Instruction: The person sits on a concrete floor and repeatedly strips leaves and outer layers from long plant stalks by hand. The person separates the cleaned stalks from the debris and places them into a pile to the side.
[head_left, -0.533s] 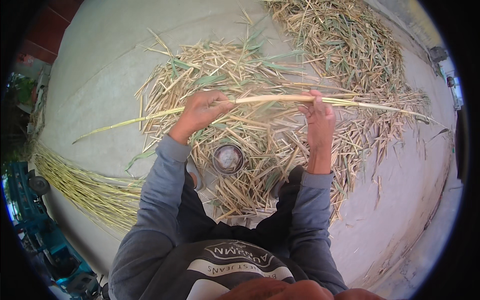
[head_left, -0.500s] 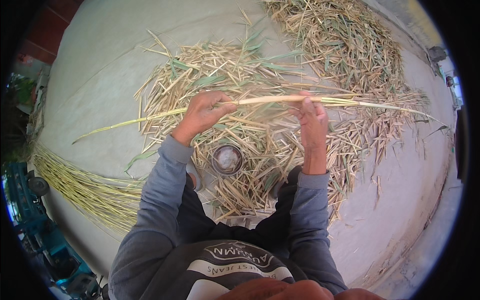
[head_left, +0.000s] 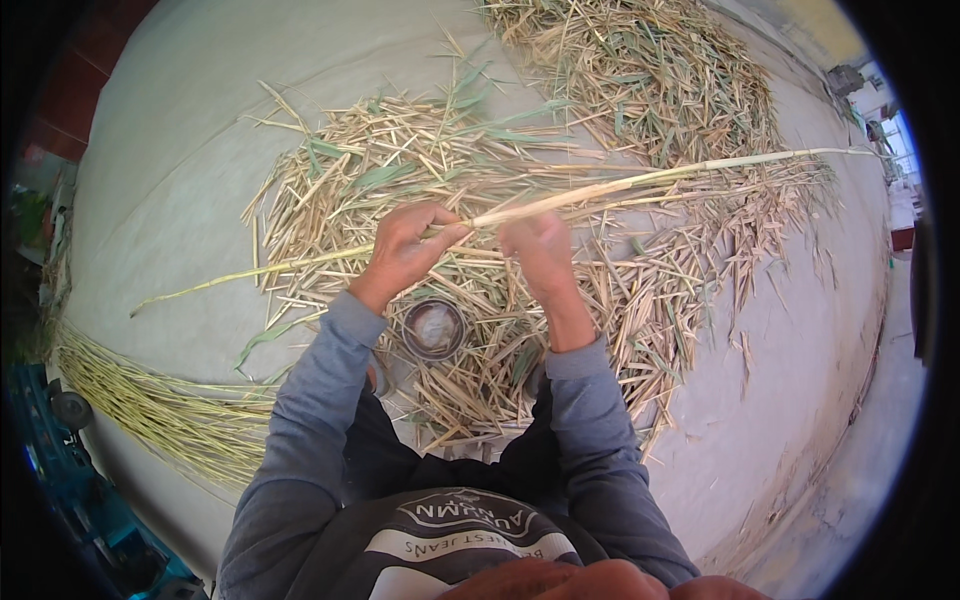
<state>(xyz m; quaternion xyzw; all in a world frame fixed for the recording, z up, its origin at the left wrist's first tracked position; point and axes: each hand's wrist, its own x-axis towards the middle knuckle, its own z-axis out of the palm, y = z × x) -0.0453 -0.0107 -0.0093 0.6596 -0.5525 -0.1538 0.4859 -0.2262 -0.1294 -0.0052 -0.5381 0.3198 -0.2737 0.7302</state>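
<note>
Seated person, grey sleeves, legs apart; round tin (head_left: 433, 328) on ground between knees, within reach. Left hand (head_left: 405, 252) clenched round stalk (head_left: 640, 182), steadying it level above ground. Right hand (head_left: 540, 250) just beside, fingers curled at stalk; firm grip or not, cannot tell. Stalk runs through both fists, tips well past each side. Beneath, husk litter (head_left: 400, 160) on grey sheet (head_left: 180, 170). Cleaned bundle (head_left: 150, 410) at sheet's left edge; second heap (head_left: 650, 70) at far edge.

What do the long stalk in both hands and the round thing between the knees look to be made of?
Long stalk: dried plant stem, reed or bamboo-like, pale straw-yellow, matte, greener toward its thin end. Round thing: probably a metal tin or lid, with a dull grey sheen and dark rim; too small to be sure.
</note>
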